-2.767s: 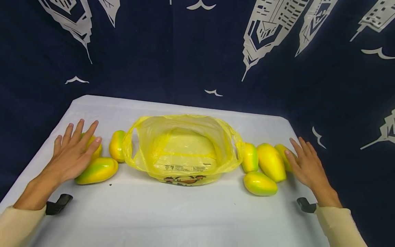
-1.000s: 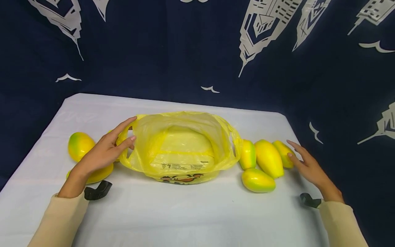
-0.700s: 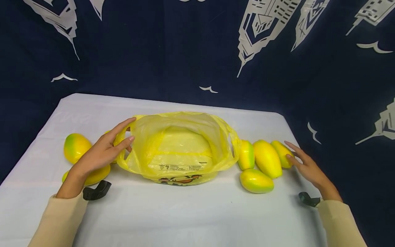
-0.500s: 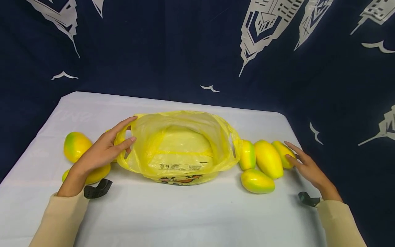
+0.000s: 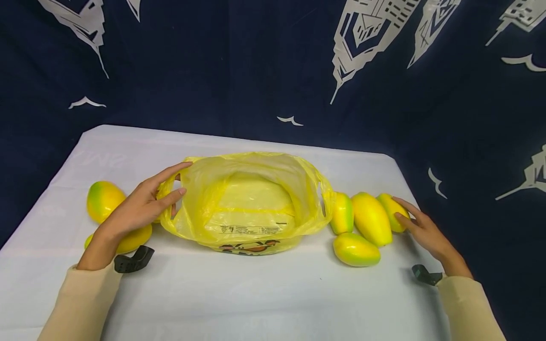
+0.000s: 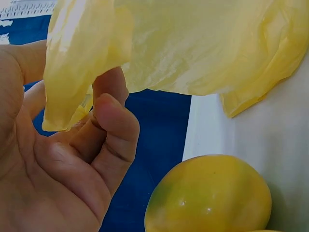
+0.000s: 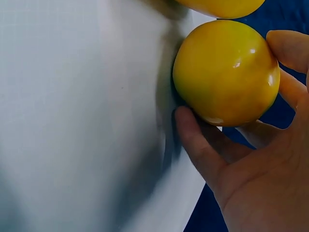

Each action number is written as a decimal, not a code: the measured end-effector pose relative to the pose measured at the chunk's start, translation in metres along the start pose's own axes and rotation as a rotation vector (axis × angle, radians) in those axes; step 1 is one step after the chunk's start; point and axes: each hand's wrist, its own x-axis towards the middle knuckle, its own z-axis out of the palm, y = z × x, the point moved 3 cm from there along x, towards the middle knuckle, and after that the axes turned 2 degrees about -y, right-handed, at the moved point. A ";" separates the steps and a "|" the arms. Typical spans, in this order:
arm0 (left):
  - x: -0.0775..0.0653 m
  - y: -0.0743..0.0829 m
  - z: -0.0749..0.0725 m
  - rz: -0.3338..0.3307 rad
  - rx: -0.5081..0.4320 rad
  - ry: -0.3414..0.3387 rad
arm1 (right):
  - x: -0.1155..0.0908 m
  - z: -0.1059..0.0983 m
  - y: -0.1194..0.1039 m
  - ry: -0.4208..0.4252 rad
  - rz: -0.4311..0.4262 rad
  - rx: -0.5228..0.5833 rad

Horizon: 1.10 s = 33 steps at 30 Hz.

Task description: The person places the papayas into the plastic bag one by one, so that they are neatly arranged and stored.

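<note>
A yellow plastic bag [image 5: 251, 245] stands in the middle of the table, its mouth spread wide. My left hand [image 5: 141, 206] holds the bag's left handle; in the left wrist view, its fingers curl around the thin plastic [image 6: 87, 53]. At the far right, my right hand [image 5: 428, 237] grips the outermost mango [image 5: 390, 213]. The right wrist view has the thumb and fingers around this yellow mango [image 7: 227, 72], which is still by the table surface. Printed text shows inside the bag.
Three more mangoes sit right of the bag: one by its side [image 5: 342, 213], a larger one [image 5: 372, 219], one in front [image 5: 356, 249]. Left are a rounded mango [image 5: 105, 201] and another [image 5: 135, 239] partly behind the left arm. White cloth covers the table [image 5: 239, 303].
My left hand has moved right from above the left mangoes to the bag's handle. The right hand has lowered slightly and its fingers have closed around the outermost mango.
</note>
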 end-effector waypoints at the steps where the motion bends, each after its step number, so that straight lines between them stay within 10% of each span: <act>1: 0.000 0.000 0.000 -0.001 -0.003 -0.002 | 0.000 0.000 0.001 0.005 -0.001 0.001; 33: 0.000 0.003 0.002 -0.028 0.021 0.030 | -0.010 -0.019 -0.022 0.158 -0.041 -0.055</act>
